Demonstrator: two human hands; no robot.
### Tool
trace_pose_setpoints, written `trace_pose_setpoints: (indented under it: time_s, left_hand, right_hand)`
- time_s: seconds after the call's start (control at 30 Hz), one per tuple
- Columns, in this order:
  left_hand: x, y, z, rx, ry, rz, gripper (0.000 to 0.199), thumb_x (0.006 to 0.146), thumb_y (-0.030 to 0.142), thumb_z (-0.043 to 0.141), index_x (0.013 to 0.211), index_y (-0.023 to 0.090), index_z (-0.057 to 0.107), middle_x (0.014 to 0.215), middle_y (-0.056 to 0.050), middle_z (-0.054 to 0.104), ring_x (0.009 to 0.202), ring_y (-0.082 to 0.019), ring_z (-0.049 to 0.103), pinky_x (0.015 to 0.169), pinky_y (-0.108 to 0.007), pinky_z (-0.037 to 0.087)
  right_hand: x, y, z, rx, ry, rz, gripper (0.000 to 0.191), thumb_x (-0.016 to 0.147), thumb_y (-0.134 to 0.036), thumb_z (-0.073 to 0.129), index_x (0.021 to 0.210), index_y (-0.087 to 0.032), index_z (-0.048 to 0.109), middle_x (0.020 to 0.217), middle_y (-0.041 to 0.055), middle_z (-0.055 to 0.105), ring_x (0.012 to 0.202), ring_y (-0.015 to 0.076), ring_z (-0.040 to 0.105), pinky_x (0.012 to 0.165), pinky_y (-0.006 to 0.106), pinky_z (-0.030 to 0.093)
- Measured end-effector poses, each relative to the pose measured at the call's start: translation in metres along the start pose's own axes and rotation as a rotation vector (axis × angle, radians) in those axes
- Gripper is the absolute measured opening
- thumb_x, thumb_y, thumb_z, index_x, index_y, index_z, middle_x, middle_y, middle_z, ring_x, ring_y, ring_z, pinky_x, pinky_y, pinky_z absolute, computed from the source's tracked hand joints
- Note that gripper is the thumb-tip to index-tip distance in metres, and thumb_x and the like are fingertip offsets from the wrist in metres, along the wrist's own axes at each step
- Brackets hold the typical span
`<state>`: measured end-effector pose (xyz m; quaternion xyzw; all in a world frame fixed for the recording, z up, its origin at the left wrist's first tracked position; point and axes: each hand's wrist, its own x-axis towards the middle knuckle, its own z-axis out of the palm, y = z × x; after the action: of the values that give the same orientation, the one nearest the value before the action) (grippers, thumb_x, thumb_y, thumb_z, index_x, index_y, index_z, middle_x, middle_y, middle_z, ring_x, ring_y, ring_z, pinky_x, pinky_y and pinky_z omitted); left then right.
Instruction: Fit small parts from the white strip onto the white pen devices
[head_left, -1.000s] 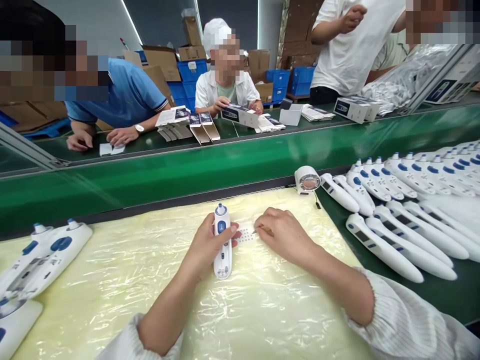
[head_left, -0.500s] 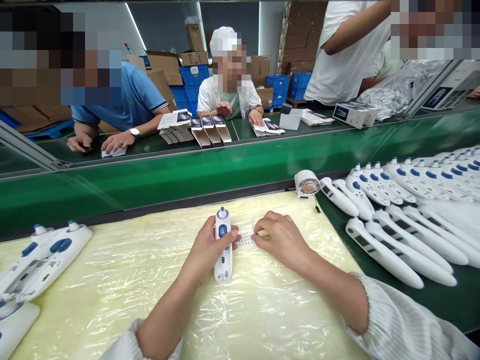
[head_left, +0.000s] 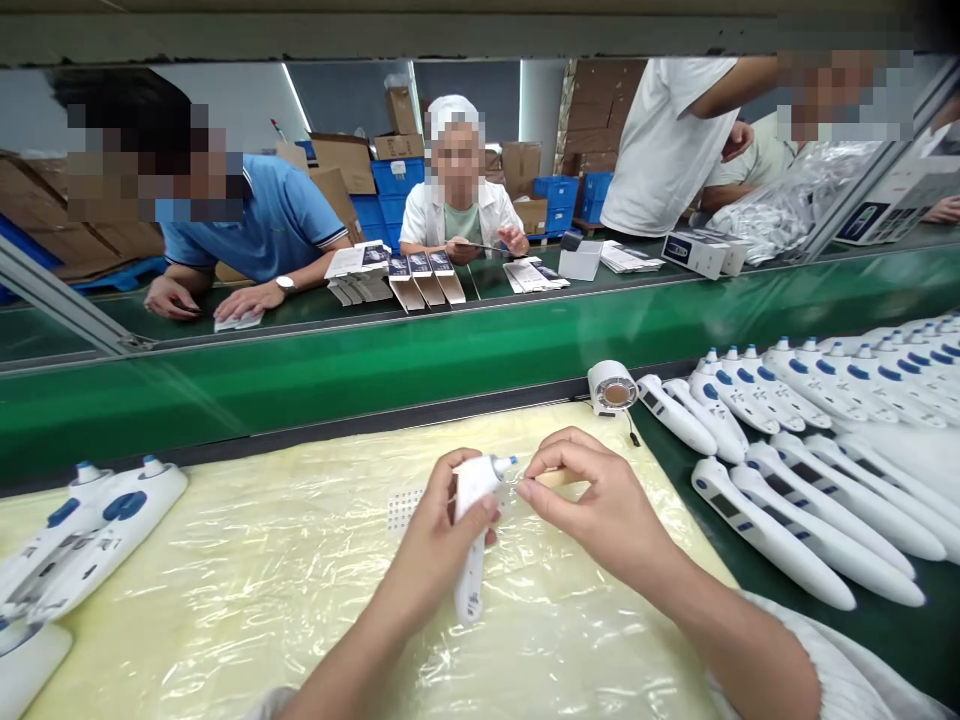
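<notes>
Beyond the small white fan point(head_left: 613, 388) (a dark cord point(head_left: 634, 438) trails at its side) runs a long green panel point(head_left: 315, 372). Farther past the fan, to its left, three open cartons point(head_left: 426, 266) sit near a person in a white cap point(head_left: 459, 222); to its right are a printed box point(head_left: 690, 254) and a plastic-wrapped heap point(head_left: 787, 195). Blue crates point(head_left: 556, 192) stand well behind it.

Back wall's point(head_left: 545, 100) got dark panels point(head_left: 491, 95) with bright strips point(head_left: 521, 100) along the edges, plus cardboard boxes point(head_left: 398, 147) on stacked blue crates point(head_left: 397, 177).
</notes>
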<state>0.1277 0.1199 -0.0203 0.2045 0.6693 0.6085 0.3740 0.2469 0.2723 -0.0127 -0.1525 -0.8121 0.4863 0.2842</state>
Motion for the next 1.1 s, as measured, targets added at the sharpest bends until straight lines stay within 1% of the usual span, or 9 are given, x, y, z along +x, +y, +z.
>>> trace_pose_setpoints:
  time_s: [0.1, 0.17, 0.23, 0.3, 0.4, 0.6, 0.8, 0.93, 1.1]
  left_hand:
    - [-0.009, 0.000, 0.015, 0.017, -0.076, 0.008, 0.047, 0.081, 0.046, 0.067, 0.115, 0.027, 0.040, 0.091, 0.001, 0.056, 0.072, -0.015, 0.060, 0.068, -0.029, 0.048]
    - [-0.012, -0.002, 0.022, 0.054, -0.060, 0.017, 0.043, 0.081, 0.044, 0.066, 0.109, 0.025, 0.038, 0.090, 0.001, 0.055, 0.068, -0.014, 0.056, 0.064, -0.027, 0.045]
    - [-0.013, -0.004, 0.026, 0.116, -0.030, 0.025, 0.043, 0.082, 0.044, 0.063, 0.111, 0.025, 0.038, 0.088, 0.001, 0.055, 0.065, -0.013, 0.051, 0.060, -0.026, 0.040]
    - [-0.013, -0.006, 0.026, 0.173, -0.022, 0.029, 0.048, 0.084, 0.046, 0.059, 0.120, 0.025, 0.037, 0.089, 0.000, 0.056, 0.065, -0.014, 0.048, 0.059, -0.026, 0.037]
    - [-0.012, -0.009, 0.025, 0.233, -0.049, 0.001, 0.053, 0.086, 0.050, 0.054, 0.130, 0.027, 0.035, 0.092, -0.001, 0.057, 0.067, -0.015, 0.046, 0.061, -0.028, 0.035]
    - [-0.013, -0.008, 0.026, 0.217, -0.043, -0.028, 0.049, 0.086, 0.052, 0.053, 0.126, 0.027, 0.039, 0.092, -0.002, 0.057, 0.069, -0.017, 0.048, 0.064, -0.029, 0.035]
    - [-0.014, -0.009, 0.029, 0.184, -0.034, -0.038, 0.048, 0.085, 0.050, 0.055, 0.124, 0.027, 0.040, 0.091, -0.001, 0.056, 0.071, -0.017, 0.049, 0.065, -0.029, 0.037]
    - [-0.014, -0.009, 0.030, 0.174, -0.026, -0.036, 0.047, 0.083, 0.047, 0.054, 0.122, 0.027, 0.040, 0.084, 0.001, 0.055, 0.070, -0.017, 0.049, 0.063, -0.028, 0.037]
    - [-0.015, -0.005, 0.032, 0.154, -0.011, -0.052, 0.047, 0.080, 0.043, 0.053, 0.121, 0.025, 0.039, 0.076, 0.003, 0.054, 0.066, -0.016, 0.048, 0.061, -0.028, 0.036]
  right_hand:
    - [-0.007, -0.007, 0.000, -0.027, -0.011, -0.036, 0.004, 0.084, -0.026, 0.067, 0.082, -0.025, 0.071, 0.098, 0.0030, 0.065, 0.093, 0.0211, 0.062, 0.069, 0.028, 0.048]
    - [-0.010, -0.009, 0.002, -0.080, -0.038, -0.052, 0.007, 0.083, -0.021, 0.066, 0.082, -0.026, 0.071, 0.102, 0.0023, 0.067, 0.097, 0.0221, 0.062, 0.072, 0.029, 0.048]
    - [-0.010, -0.009, 0.004, -0.135, -0.059, -0.060, 0.009, 0.082, -0.017, 0.067, 0.080, -0.025, 0.069, 0.099, 0.0014, 0.069, 0.096, 0.0227, 0.062, 0.076, 0.032, 0.047]
    - [-0.009, -0.008, 0.005, -0.174, -0.074, -0.057, 0.010, 0.081, -0.015, 0.068, 0.080, -0.025, 0.068, 0.095, 0.0001, 0.070, 0.094, 0.0226, 0.063, 0.080, 0.035, 0.046]
    - [-0.008, -0.007, 0.005, -0.199, -0.079, -0.046, 0.011, 0.082, -0.015, 0.068, 0.080, -0.025, 0.067, 0.094, -0.0010, 0.071, 0.092, 0.0224, 0.063, 0.081, 0.036, 0.044]
    - [-0.008, -0.005, 0.005, -0.215, -0.091, -0.037, 0.010, 0.083, -0.015, 0.068, 0.081, -0.025, 0.067, 0.095, -0.0012, 0.071, 0.092, 0.0223, 0.063, 0.084, 0.038, 0.043]
    - [-0.008, -0.005, 0.006, -0.212, -0.085, -0.035, 0.012, 0.084, -0.014, 0.068, 0.080, -0.025, 0.067, 0.092, -0.0021, 0.071, 0.091, 0.0217, 0.063, 0.079, 0.036, 0.043]
    - [-0.008, -0.004, 0.006, -0.211, -0.084, -0.046, 0.015, 0.083, -0.011, 0.070, 0.081, -0.025, 0.066, 0.092, -0.0043, 0.071, 0.090, 0.0203, 0.062, 0.083, 0.036, 0.041]
    - [-0.008, -0.005, 0.006, -0.216, -0.082, -0.029, 0.013, 0.082, -0.013, 0.070, 0.080, -0.025, 0.066, 0.090, -0.0026, 0.071, 0.089, 0.0215, 0.062, 0.082, 0.037, 0.041]
